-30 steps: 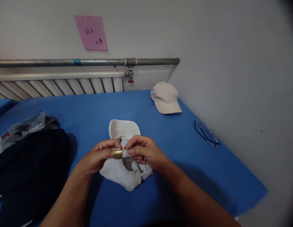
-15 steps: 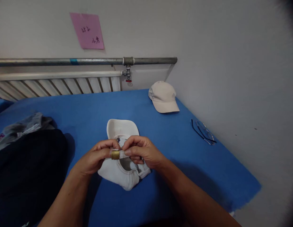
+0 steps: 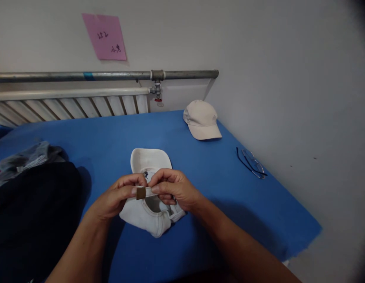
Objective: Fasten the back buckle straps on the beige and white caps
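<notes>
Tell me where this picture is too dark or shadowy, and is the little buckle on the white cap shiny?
In the head view, the top right corner goes black; in the head view, a soft shadow lies on the blue surface beside the black fabric, whose folds get lost; in the head view, the buckle looks dull brown, without bright glare.

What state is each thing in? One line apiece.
White cap: on the blue surface, brim pointing away.
Strap: pinched.
Brass buckle: on the strap; fastened or not, unclear.
Left hand: fingers closed on the strap.
Right hand: fingers closed on the strap.
Beige cap: upright, brim toward the camera.
Glasses: lying; folding unclear.
Red-handled valve: position unclear.
Pink note: tilted on the wall.
Dark cloth: lying, partly out of frame.
</notes>
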A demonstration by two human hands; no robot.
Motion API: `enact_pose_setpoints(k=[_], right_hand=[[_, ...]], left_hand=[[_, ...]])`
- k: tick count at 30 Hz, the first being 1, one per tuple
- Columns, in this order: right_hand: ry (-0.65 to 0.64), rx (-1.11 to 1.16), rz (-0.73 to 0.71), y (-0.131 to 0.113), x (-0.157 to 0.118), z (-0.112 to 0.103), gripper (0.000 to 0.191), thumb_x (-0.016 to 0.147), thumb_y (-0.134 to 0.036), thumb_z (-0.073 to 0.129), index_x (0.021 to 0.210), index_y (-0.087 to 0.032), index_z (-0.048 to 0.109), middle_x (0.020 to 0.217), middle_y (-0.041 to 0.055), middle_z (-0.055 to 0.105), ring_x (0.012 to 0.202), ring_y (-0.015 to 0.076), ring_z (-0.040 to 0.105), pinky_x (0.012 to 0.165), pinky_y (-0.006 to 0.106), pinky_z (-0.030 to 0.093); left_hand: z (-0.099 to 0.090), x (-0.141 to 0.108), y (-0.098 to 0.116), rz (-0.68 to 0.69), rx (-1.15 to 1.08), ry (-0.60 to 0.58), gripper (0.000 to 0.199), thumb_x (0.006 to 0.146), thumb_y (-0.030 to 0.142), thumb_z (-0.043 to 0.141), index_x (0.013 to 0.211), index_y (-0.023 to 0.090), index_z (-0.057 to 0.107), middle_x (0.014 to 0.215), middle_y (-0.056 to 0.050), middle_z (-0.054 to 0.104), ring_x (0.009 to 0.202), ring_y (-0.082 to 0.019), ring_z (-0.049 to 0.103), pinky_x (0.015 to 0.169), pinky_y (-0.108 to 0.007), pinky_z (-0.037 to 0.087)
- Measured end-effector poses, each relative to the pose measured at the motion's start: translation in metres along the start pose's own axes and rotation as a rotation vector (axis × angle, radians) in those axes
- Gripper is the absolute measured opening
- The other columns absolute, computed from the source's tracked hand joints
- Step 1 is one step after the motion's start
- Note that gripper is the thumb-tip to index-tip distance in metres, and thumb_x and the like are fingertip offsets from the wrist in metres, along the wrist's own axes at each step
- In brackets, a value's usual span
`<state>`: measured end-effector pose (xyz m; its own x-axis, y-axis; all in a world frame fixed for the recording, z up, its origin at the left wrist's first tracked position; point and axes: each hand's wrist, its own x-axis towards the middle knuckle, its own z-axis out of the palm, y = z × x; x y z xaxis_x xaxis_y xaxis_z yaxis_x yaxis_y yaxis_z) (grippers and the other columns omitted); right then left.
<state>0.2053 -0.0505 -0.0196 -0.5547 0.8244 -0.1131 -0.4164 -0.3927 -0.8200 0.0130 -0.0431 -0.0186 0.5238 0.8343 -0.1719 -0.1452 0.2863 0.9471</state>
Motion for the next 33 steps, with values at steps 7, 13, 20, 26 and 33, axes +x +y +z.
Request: enact_pose_setpoints(k=[7, 13, 20, 26, 33], right_hand=[[0.025, 0.008, -0.004, 0.000, 0.000, 0.003, 0.013, 0.064, -0.019, 0.075, 0.073, -0.017, 0.066, 0.045, -0.0110, 0.044, 0.036, 0.0010, 0.027, 0.033, 0.016, 0.018], [0.059, 0.019, -0.004, -0.001, -0.001, 0.004, 0.013, 0.064, -0.020, 0.075, 0.073, -0.017, 0.066, 0.047, -0.0107, 0.045, 0.036, 0.0013, 0.027, 0.033, 0.016, 0.018], [0.062, 0.004, -0.011, -0.001, -0.002, 0.004, 0.014, 0.064, -0.021, 0.075, 0.072, -0.017, 0.065, 0.046, -0.0115, 0.043, 0.036, 0.0006, 0.027, 0.033, 0.015, 0.019], [0.077, -0.067, -0.047, 0.000, -0.003, 0.006, 0.016, 0.065, -0.023, 0.075, 0.075, -0.018, 0.063, 0.045, -0.0119, 0.043, 0.036, 0.0013, 0.030, 0.034, 0.014, 0.024], [0.125, -0.231, -0.045, -0.009, -0.004, -0.006, 0.016, 0.064, -0.016, 0.067, 0.079, -0.019, 0.062, 0.060, -0.0062, 0.058, 0.043, 0.0053, 0.049, 0.037, 0.016, 0.039]], left_hand=[[0.001, 0.000, 0.000, -0.008, -0.024, -0.005, 0.012, 0.066, 0.026, 0.073, 0.065, 0.017, 0.065, 0.059, 0.001, 0.059, 0.052, -0.010, 0.047, 0.048, -0.019, 0.036], [0.001, 0.000, 0.001, -0.015, -0.046, 0.003, 0.013, 0.067, 0.027, 0.073, 0.067, 0.017, 0.066, 0.061, 0.001, 0.060, 0.053, -0.010, 0.049, 0.049, -0.019, 0.037], [0.003, -0.001, 0.003, -0.026, -0.038, 0.026, 0.013, 0.068, 0.028, 0.074, 0.067, 0.017, 0.066, 0.059, 0.002, 0.059, 0.051, -0.009, 0.046, 0.047, -0.018, 0.035], [0.005, -0.001, 0.004, -0.019, -0.007, 0.028, 0.017, 0.068, 0.028, 0.076, 0.065, 0.016, 0.064, 0.059, 0.003, 0.056, 0.052, -0.008, 0.045, 0.047, -0.018, 0.034], [0.003, -0.002, 0.003, -0.047, -0.042, 0.074, 0.026, 0.065, 0.035, 0.078, 0.065, 0.016, 0.061, 0.057, 0.002, 0.058, 0.050, -0.010, 0.048, 0.047, -0.020, 0.036]])
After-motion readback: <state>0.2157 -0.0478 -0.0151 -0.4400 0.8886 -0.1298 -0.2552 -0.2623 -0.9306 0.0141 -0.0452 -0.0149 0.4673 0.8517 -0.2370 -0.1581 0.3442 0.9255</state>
